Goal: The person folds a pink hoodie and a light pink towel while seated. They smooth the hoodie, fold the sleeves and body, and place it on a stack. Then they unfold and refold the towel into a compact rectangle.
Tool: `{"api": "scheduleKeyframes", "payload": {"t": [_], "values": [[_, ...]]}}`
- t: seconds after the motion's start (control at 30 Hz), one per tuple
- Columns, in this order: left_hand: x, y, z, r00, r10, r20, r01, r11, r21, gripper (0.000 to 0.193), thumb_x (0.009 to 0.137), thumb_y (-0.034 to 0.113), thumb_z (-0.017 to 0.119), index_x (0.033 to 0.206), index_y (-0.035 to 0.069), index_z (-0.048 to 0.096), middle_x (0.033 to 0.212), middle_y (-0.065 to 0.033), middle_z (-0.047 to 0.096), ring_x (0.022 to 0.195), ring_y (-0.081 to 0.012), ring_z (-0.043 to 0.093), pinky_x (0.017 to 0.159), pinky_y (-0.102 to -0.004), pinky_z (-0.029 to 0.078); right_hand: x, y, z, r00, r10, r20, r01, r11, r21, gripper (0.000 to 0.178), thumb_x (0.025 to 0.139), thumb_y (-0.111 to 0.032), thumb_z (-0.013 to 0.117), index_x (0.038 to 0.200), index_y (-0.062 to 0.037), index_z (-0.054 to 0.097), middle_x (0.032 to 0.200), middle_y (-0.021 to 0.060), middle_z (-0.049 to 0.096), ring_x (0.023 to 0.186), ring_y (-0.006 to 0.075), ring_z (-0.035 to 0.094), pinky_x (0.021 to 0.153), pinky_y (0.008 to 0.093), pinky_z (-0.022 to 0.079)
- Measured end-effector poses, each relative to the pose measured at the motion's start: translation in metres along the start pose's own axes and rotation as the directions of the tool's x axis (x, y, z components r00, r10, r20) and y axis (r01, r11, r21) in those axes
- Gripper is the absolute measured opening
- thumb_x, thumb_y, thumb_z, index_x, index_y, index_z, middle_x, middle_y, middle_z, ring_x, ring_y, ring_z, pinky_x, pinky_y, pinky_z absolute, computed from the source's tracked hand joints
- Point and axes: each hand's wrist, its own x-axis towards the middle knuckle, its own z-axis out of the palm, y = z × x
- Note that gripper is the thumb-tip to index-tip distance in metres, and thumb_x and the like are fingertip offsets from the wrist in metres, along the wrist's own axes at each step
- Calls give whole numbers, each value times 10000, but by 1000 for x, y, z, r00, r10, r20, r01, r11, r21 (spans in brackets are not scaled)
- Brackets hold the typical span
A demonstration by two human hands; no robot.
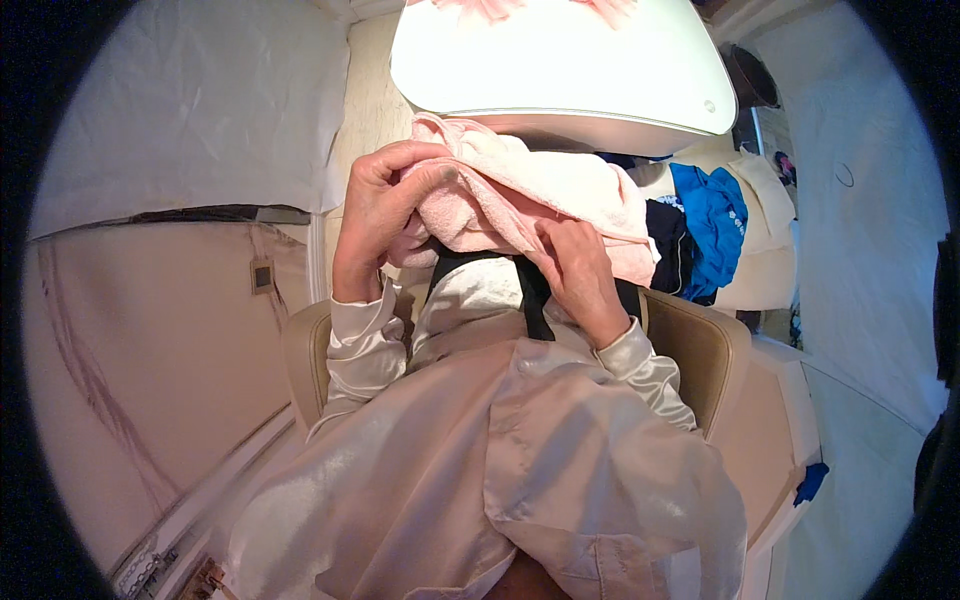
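Observation:
A pale pink terry-cloth piece, like a towel, lies bunched across my lap, close to the white table. My left hand pinches a folded edge of it between thumb and fingers at the upper left. Lower down and to the right, my right hand has its fingers curled on the same cloth, gripping another part of that edge. Between the hands the edge runs slantwise in a deeper pink fold. The fingertips of the right hand are partly hidden.
A white table stands just beyond the cloth, with pink frilly pieces at its far edge. To the right lie a bright blue garment and a dark navy one. Tan chair arms flank me.

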Motion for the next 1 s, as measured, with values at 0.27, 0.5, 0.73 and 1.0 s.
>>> {"api": "scheduleKeyframes", "payload": {"t": [0.27,0.5,0.73,1.0], "values": [[-5,0,-4,999,-3,32,4,999,-50,145,868,55,749,984,-32,746,927,-52,707,831,-105,633,728,-245,509,-10,20,-6,970,239,-46,-220,940,260,117,922,-85,653,996,2,676,873,130,602,770,264,600,703,348,482],[-6,5,-6,990,12,143,-22,997,75,149,817,34,767,953,-26,753,924,-57,706,855,-109,630,755,-252,496,-9,19,-16,946,275,-172,-250,956,155,102,933,-47,635,1011,7,671,875,119,628,793,249,632,705,314,506],[-4,5,-2,994,9,109,-18,997,77,158,803,26,753,956,-14,760,918,-60,712,861,-114,638,776,-255,499,-23,24,-6,852,332,405,-485,792,371,141,948,-110,619,947,30,631,875,177,667,755,307,625,680,351,487],[-4,6,-6,991,33,130,-44,995,85,138,791,2,757,928,-18,758,883,-57,696,826,-113,620,730,-256,480,-8,16,-9,976,122,-181,-119,992,31,121,881,-7,680,1000,-8,658,926,149,591,804,330,639,687,386,524]]}}
